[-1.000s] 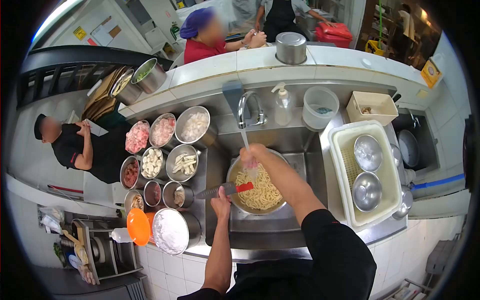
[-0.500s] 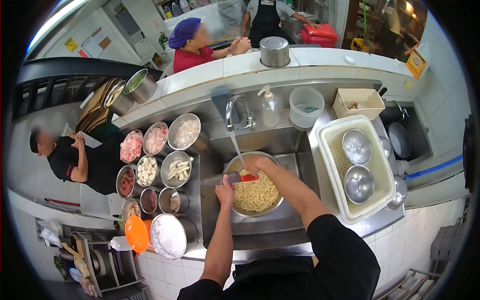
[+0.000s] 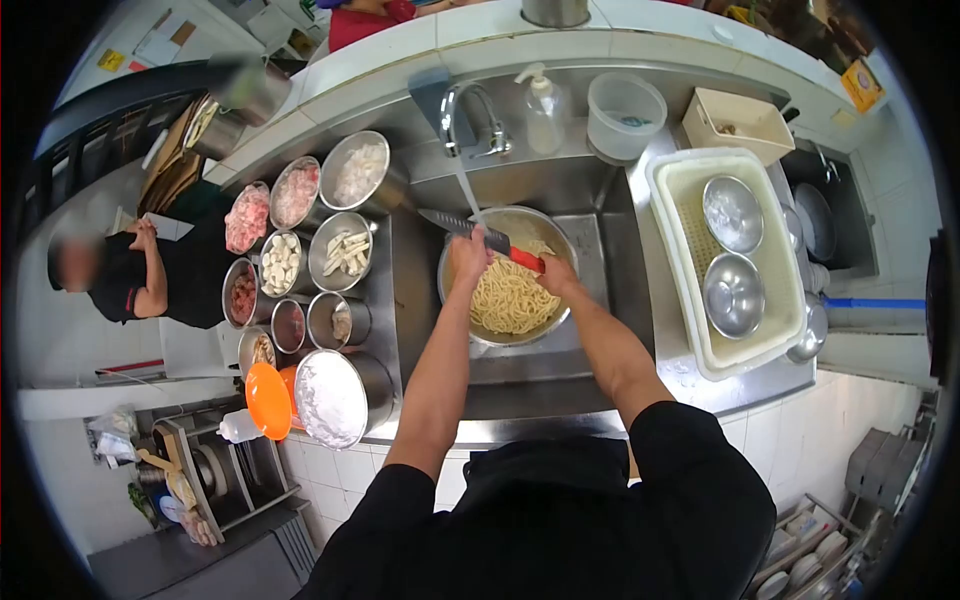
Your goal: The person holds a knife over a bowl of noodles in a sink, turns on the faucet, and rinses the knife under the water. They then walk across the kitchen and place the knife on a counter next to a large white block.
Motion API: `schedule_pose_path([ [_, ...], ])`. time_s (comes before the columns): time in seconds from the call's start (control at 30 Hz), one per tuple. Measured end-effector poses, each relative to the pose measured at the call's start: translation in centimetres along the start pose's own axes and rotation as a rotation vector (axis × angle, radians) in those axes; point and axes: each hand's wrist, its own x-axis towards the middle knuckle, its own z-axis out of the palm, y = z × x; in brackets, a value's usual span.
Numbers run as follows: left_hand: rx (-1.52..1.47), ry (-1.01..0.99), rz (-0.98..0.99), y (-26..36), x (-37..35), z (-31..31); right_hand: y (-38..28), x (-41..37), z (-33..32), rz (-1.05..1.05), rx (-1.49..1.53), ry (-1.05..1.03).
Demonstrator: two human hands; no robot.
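Nearby, pots [image 3: 394, 186], possibly flour [image 3: 332, 398], running faucet [image 3: 448, 125], knife [image 3: 496, 240] over noodles [image 3: 515, 300]

The noodles [image 3: 512, 300] are pale yellow against the silver-grey of the basin [image 3: 557, 234], and the knife [image 3: 496, 240] pairs a bright red handle [image 3: 527, 261] with a dark grey blade [image 3: 448, 223]. Plain black sleeves [image 3: 690, 460] contrast with white powder [image 3: 328, 398], pink meat [image 3: 296, 192] and a vivid orange dish [image 3: 268, 400]. A creamy white crate [image 3: 659, 190] with a yellowish grid pattern inside backs 2 shiny silver bowls [image 3: 733, 215], beyond which run a bright blue pipe [image 3: 876, 303], a yellow box [image 3: 861, 86] and white tiles [image 3: 540, 46] with darker joint lines.
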Motion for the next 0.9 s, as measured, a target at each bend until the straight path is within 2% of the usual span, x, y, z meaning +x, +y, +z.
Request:
schedule_pose_path([
  [0.1,-0.019,-0.077,-0.06,1.6,0.8,1.0,-0.7,-2.6,-2.5,0.086,0.112,-0.026],
  [0.23,0.0,-0.118,-0.056,1.3,2.5,2.4,-0.9,-4.8,-2.6,0.073,0.155,0.039],
  [0.3,0.018,-0.172,-0.102,1.0,3.4,2.8,-1.5,-6.3,-2.7,0.182,0.175,0.08],
  [0.33,0.019,-0.228,-0.15,1.2,3.4,2.9,-1.6,-7.0,-2.3,0.179,0.157,0.142],
  [0.37,0.022,-0.288,-0.195,1.5,3.5,3.0,-1.5,-7.8,-2.1,0.182,0.187,0.12],
  [0.43,-0.025,-0.259,-0.19,-0.2,3.8,4.4,-2.4,-10.3,-2.9,0.18,0.231,0.114],
  [0.47,-0.092,-0.342,-0.227,-1.9,4.8,5.0,-3.3,-11.8,-3.5,0.168,0.243,0.127],
  [0.53,-0.205,-0.452,-0.317,-4.6,5.0,7.0,-5.6,-14.3,-5.2,0.159,0.201,0.106],
  [0.7,-0.434,-0.474,-0.581,-8.3,2.5,10.0,-9.3,-15.2,-8.5,0.224,0.148,0.052],
  [0.73,-0.427,-0.488,-0.653,-8.1,2.6,10.2,-9.9,-15.1,-9.2,0.184,0.141,0.061],
  [0.83,-0.468,-0.495,-0.598,-5.5,1.9,9.4,-10.7,-14.6,-12.0,0.125,-0.001,-0.03],
  [0.9,-0.462,-0.54,-0.642,-4.3,1.9,8.7,-10.8,-14.9,-13.8,-0.045,-0.062,-0.128],
])
